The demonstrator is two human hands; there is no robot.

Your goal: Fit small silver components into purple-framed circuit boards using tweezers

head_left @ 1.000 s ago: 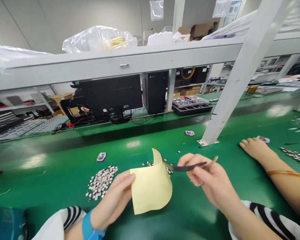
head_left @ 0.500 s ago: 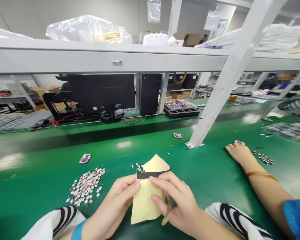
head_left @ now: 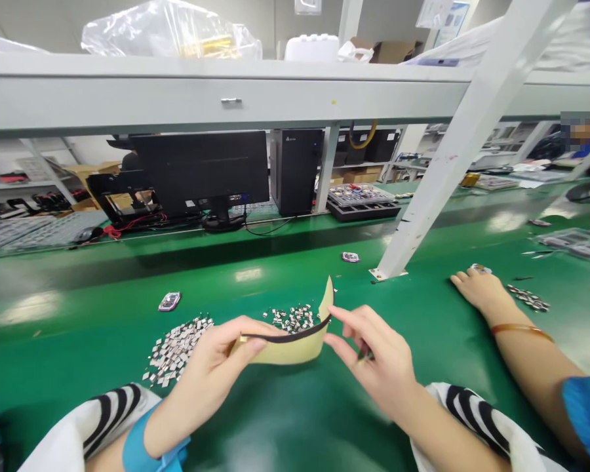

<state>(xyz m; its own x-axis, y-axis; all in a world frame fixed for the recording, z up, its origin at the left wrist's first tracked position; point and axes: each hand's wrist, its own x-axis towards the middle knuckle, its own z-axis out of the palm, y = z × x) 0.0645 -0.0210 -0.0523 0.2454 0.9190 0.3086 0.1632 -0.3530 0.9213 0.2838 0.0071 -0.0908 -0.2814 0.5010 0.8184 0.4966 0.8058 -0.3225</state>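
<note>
A pale yellow backing sheet with a black strip along its edge (head_left: 290,351) hangs bowed between my hands, its right end curling upward. My left hand (head_left: 216,357) pinches the left end between thumb and fingers. With its index fingertip, my right hand (head_left: 373,351) touches the strip near the right end; the thumb is just below. The curled fingers of that hand hold what look like tweezers (head_left: 367,358), mostly hidden. Behind the sheet lies a pile of small silvery parts with short leads (head_left: 292,318). A larger pile of such parts (head_left: 174,351) is beside my left hand.
Two small boards, one at left (head_left: 169,301) and one at centre (head_left: 350,257), lie on the green bench. A slanted white post (head_left: 442,170) stands at right. A co-worker's hand (head_left: 479,288) rests near more parts (head_left: 528,297). A monitor (head_left: 201,170) stands behind.
The sheet has gone from hanging upright to a flatter, bowed pose. My hands have moved farther apart, uncovering more of the parts pile behind. The view has tilted slightly downward.
</note>
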